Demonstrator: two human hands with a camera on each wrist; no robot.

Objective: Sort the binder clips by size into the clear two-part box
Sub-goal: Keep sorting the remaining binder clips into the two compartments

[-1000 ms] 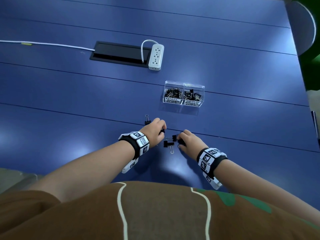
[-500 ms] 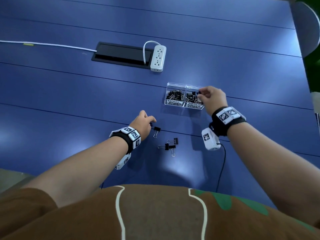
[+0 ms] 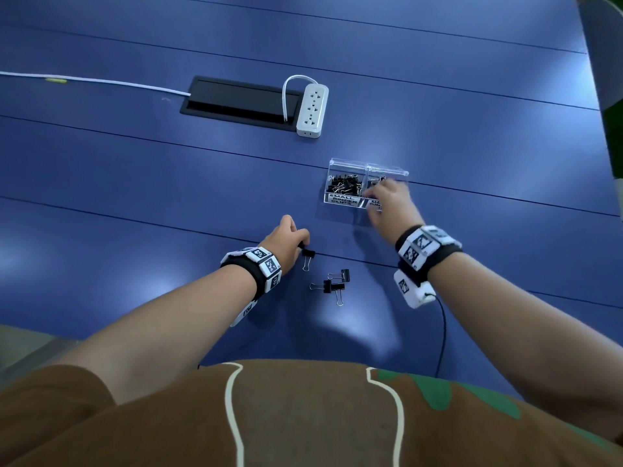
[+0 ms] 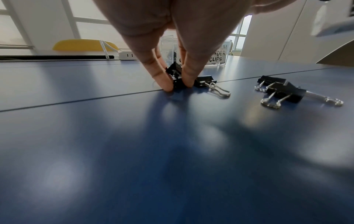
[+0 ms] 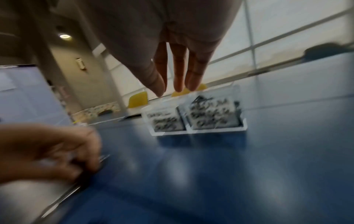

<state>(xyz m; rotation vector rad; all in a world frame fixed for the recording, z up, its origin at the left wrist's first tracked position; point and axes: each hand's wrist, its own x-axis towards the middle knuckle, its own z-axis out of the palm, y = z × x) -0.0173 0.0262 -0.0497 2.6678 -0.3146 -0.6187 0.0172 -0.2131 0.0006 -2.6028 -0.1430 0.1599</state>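
- Mostly, the sorting looks done: the clear two-part box (image 3: 347,163) stands on the blue desk (image 3: 135,197) with a heap of black clips in its left compartment, labelled for small clips, and more in the right one, labelled medium, though the right hand covers much of that side.
- What is left, as far as I can judge, is a handful on the desk: one clip under the left hand (image 3: 286,241), one clip beside it (image 4: 208,83) touching it in the left wrist view, and a cluster of three clips (image 3: 332,284) just nearer the person.
- The left hand's fingertips (image 4: 162,81) pinch the small clip (image 4: 175,75) against the desk; it does not look lifted yet.
- The right hand (image 3: 391,207) hovers over the near edge of the medium compartment, fingers straight and relaxed, holding nothing that the blurred wrist view shows.
- Compared with half a second ago, the right hand has drawn slightly back from the box, and its pinch has opened; I take it that its clip is dropped in.
- The left hand has shifted a little and closed on its clip; the cluster lies unchanged.
- A white power strip (image 3: 312,109) sits farther back.
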